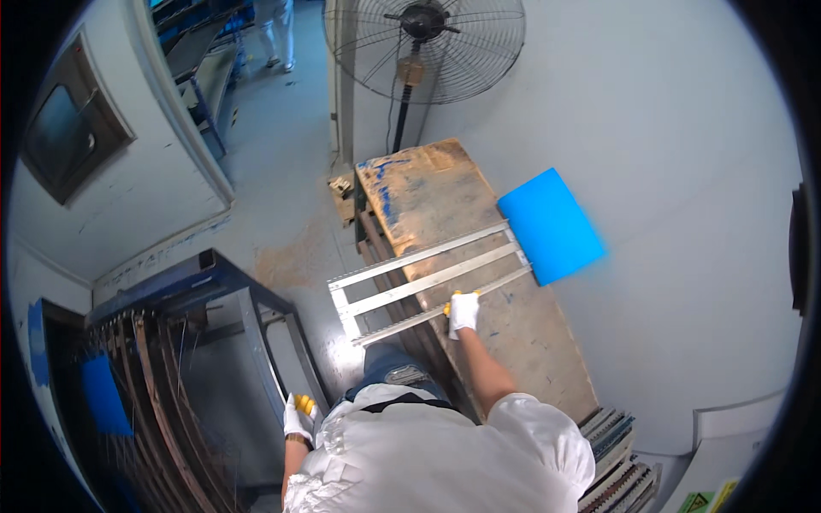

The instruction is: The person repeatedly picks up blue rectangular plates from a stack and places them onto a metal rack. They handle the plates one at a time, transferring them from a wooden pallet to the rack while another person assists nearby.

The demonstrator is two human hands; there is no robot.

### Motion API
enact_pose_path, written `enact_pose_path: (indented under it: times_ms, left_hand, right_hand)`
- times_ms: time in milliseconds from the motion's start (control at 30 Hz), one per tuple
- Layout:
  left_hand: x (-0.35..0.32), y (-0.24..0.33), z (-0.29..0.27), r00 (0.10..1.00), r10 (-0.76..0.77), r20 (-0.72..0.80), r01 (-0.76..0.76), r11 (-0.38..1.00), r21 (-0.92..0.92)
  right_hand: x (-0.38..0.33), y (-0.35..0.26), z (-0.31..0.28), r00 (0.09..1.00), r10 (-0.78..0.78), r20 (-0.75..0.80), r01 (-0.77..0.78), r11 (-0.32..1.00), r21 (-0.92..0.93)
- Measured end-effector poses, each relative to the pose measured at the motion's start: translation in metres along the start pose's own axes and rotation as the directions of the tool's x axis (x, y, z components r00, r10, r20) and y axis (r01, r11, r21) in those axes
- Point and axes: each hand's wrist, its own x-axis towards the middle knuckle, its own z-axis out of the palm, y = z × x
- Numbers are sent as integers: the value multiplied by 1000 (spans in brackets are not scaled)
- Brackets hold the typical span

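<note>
A silver metal frame [436,280] with three long bars lies across the worn table, its left end jutting out past the table edge. My right hand [463,312], in a white glove with yellow fingertips, is closed around the frame's near bar. Low on the left, my left hand [299,416] hangs beside my body in a matching glove. Its fingers are loosely bent and apart, and nothing shows in them. The metal leg of a blue rack [268,350] is close to that hand. A bright blue rectangular patch [552,227] appears beside the frame's right end.
The table [530,342] runs along the white wall. A pedestal fan [423,51] stands beyond it. Dark curved bars [150,385] hang in the rack at left. Slatted metal pieces [616,462] are stacked at lower right. Through the doorway stands another person [275,34].
</note>
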Motion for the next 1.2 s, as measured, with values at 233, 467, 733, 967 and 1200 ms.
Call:
enact_pose_path:
  times_ms: [233, 467, 733, 967, 1200]
  left_hand:
    - [17, 12, 61, 997, 62, 46, -61, 998, -32]
    - [26, 8, 120, 995, 84, -54, -85, 996, -11]
    - [29, -4, 105, 998, 63, -6, -63, 992, -113]
    - [5, -5, 52, 968, 160, -193, -193, 967, -166]
    - [-34, 0, -18, 952, 305, -32, -305, 931, -199]
  right_hand:
    - [48, -78, 36, 978, 204, 52, -210, 950, 229]
    - [105, -108, 80, 971, 225, 76, -237, 940, 244]
    - [127, -117, 90, 980, -74, 186, 52, 992, 119]
    - [13, -166, 47, 847, -60, 528, -388, 610, 691]
    - [-185, -277, 100, 63, -317, 946, -367, 874, 317]
